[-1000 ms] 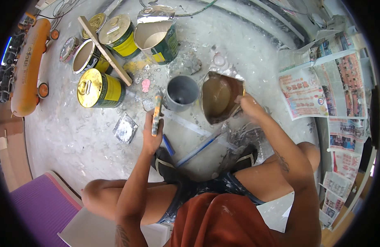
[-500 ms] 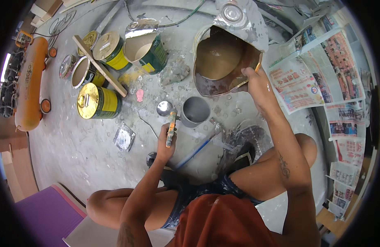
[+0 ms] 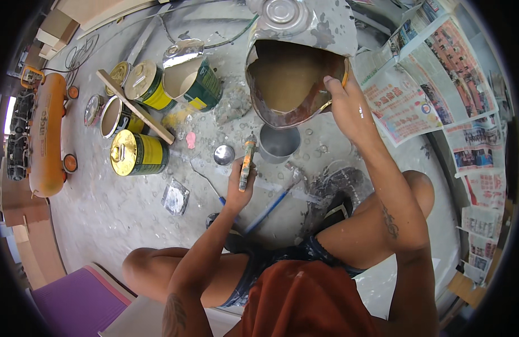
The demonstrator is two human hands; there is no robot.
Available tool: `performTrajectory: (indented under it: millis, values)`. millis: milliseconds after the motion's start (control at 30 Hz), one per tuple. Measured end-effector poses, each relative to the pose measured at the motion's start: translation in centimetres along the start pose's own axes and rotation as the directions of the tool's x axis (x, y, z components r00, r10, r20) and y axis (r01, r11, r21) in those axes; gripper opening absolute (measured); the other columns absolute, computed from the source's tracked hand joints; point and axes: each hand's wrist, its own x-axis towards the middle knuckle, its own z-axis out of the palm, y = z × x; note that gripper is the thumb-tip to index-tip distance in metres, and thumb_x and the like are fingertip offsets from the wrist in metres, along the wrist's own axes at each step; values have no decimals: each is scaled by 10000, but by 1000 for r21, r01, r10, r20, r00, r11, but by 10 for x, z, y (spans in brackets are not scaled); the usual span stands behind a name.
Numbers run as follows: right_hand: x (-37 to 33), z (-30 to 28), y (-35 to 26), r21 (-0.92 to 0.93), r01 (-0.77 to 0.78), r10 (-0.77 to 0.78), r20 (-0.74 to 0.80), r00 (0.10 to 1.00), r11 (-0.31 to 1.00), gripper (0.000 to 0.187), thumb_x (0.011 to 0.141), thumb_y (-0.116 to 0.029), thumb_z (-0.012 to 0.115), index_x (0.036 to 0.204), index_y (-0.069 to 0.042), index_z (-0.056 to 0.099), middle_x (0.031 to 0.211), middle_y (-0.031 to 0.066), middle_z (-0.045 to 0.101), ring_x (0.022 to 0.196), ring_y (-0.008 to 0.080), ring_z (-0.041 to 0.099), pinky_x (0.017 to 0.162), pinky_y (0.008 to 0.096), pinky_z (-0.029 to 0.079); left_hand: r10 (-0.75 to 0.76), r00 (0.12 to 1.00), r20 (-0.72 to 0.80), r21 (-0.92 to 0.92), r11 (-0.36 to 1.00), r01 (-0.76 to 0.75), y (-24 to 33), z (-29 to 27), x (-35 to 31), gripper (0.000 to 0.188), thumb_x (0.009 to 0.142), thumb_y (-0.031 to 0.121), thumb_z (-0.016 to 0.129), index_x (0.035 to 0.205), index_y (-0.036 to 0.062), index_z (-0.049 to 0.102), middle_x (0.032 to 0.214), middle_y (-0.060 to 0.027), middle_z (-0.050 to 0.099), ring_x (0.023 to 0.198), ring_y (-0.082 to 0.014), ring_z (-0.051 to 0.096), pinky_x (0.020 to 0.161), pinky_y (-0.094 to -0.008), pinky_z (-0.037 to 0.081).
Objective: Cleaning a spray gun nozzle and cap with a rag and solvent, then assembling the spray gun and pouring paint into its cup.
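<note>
My left hand (image 3: 240,182) is closed around a paint-stained orange and black handle (image 3: 247,163), which appears to belong to the grey cup (image 3: 280,143) beside it. Above that cup leans a large metal tin (image 3: 259,101) with a cut-open side, tilted toward me. Murky brownish liquid (image 3: 293,81) lies inside it. My right hand (image 3: 343,104) grips the tin's right edge, thumb on the rim. The tin's lip overlaps the cup's far rim in view; no stream of liquid shows between them.
Left of the tin are an opened green can (image 3: 206,84), several yellow-labelled cans (image 3: 150,154) and a wooden stick (image 3: 138,109) across them. Near my feet lie a small silver lid (image 3: 224,155) and a blue-handled brush (image 3: 265,210). An orange compressor (image 3: 46,135) stands far left; newspaper (image 3: 402,106) lies right.
The tin has shifted left and tilted further, bringing its lip over the cup's far edge. My left hand and the cup have moved away from me and slightly right.
</note>
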Motion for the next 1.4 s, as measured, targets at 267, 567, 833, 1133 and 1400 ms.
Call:
performTrajectory:
  millis: [267, 567, 833, 1133, 1400]
  values:
    - [4, -9, -2, 6, 19, -19, -38, 999, 1000, 559, 974, -203, 390, 1485, -15, 264, 1246, 312, 572, 1156, 437, 578, 1003, 432, 407, 24, 999, 23, -53, 998, -23, 3, 8, 10, 259, 934, -14, 558, 1176, 37, 479, 961, -66, 586, 839, -159, 612, 762, -309, 496]
    - [0, -17, -10, -83, 39, -49, -126, 991, 996, 562, 984, -218, 407, 1475, 21, 277, 1275, 322, 556, 1172, 458, 553, 1007, 426, 398, 9, 999, 31, -96, 995, -6, 12, 21, 18, 257, 919, -22, 564, 1154, 37, 478, 953, -68, 596, 851, -171, 634, 758, -324, 513]
    - [-1, -23, -14, -33, 32, -36, -139, 990, 999, 552, 986, -225, 419, 1457, 40, 306, 1273, 327, 553, 1140, 458, 564, 988, 425, 404, 32, 999, 13, -29, 999, -31, 15, 24, 22, 232, 921, 2, 577, 1131, 40, 488, 940, -82, 608, 840, -192, 650, 746, -331, 509]
    - [-2, -28, -15, -17, 51, -53, -159, 986, 999, 572, 990, -228, 430, 1442, 97, 299, 1351, 352, 488, 1242, 447, 508, 1042, 399, 370, 70, 997, 13, -56, 996, -69, 19, 26, 22, 223, 922, -7, 574, 1122, 45, 491, 936, -76, 606, 834, -188, 648, 729, -324, 508]
    - [-2, -29, -19, -34, -9, 4, -159, 987, 999, 587, 993, -221, 435, 1439, 133, 290, 1438, 337, 415, 1358, 411, 412, 1112, 370, 305, 97, 995, 27, -40, 995, -96, 16, 25, 22, 212, 941, 9, 563, 1138, 33, 489, 959, -70, 598, 853, -171, 651, 725, -306, 511]
